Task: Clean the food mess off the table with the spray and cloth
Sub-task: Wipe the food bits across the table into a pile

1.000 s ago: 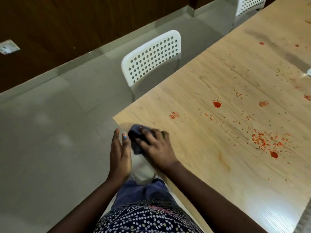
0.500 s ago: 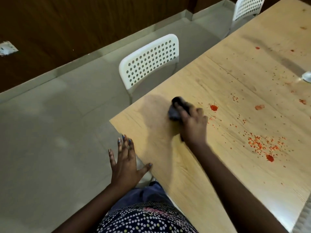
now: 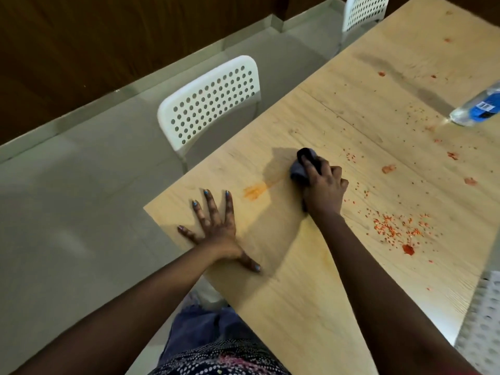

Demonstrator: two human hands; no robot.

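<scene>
Where it hovered, left hand (image 3: 216, 228) now presses table (image 3: 311, 293) (fingers spread).

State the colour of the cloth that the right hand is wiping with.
Dark grey cloth, gripped by the right hand; head view.

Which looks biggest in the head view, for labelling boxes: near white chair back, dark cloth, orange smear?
1. Near white chair back
2. Dark cloth and orange smear look alike; cloth partly hidden by right hand.
</scene>
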